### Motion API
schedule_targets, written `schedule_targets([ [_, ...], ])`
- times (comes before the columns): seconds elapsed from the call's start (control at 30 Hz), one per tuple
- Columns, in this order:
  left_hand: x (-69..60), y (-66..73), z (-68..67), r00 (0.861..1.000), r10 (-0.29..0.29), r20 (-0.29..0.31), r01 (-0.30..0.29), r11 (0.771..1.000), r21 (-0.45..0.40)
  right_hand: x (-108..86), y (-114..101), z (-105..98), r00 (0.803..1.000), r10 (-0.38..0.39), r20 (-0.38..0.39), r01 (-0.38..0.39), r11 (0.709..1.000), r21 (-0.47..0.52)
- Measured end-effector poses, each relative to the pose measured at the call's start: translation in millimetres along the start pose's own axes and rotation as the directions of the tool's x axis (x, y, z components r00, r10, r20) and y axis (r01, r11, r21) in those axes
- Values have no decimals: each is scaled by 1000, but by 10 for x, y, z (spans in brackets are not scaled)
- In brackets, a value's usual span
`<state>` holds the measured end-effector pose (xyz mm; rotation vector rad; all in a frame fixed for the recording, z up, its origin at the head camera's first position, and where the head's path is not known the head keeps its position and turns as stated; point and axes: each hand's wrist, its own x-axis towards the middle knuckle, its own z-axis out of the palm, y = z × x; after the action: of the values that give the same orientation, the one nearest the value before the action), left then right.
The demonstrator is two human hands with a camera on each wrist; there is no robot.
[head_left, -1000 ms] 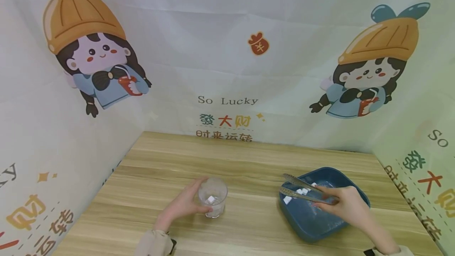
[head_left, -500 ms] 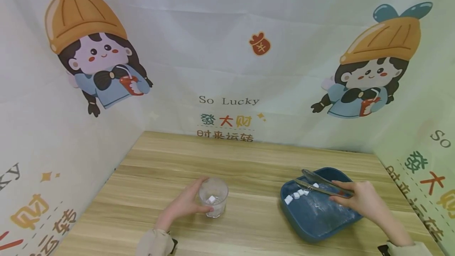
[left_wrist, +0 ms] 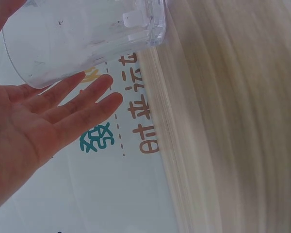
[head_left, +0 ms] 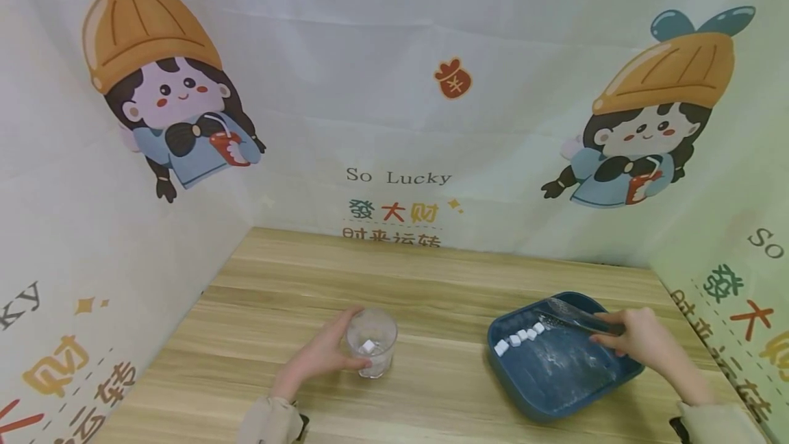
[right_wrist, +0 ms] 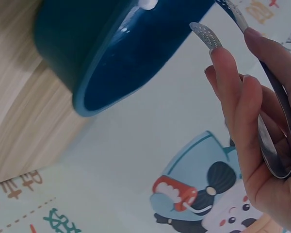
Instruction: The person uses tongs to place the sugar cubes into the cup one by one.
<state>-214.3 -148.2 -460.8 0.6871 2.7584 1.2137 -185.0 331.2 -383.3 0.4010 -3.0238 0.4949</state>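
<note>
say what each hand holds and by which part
The right hand grips the tongs by both arms, behind the perforated tips; the left hand holds the glass by its upper wall.

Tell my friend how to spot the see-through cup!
Find the wooden table, then the person's left hand. That hand holds a clear tumbler, left of the dark blue dish. Unlike that dish, the tumbler is round and see-through, with a white cube showing inside.
</note>
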Motion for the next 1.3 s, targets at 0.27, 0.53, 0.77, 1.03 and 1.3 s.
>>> schedule_targets([
  [0.27, -9, 24, -16, 1000, -4, -3, 4, 1000, 5, 69, 109, -11, 996, 56, 63, -55, 998, -16],
  [0.53, -15, 52, -25, 1000, -14, 4, 14, 1000, 0, 112, 145, 46, 990, 104, 93, -99, 993, -58],
  [0.77, -16, 59, -23, 1000, -20, 6, 20, 1000, -4, 161, 151, 81, 982, 136, 133, -130, 990, -55],
  [1.03, -20, 43, -10, 1000, -26, 5, 26, 1000, 0, 204, 116, 109, 976, 122, 179, -106, 990, -97],
  [1.3, -13, 30, -9, 1000, -21, 4, 21, 1000, -6, 225, 100, 134, 983, 76, 166, -59, 992, -108],
])
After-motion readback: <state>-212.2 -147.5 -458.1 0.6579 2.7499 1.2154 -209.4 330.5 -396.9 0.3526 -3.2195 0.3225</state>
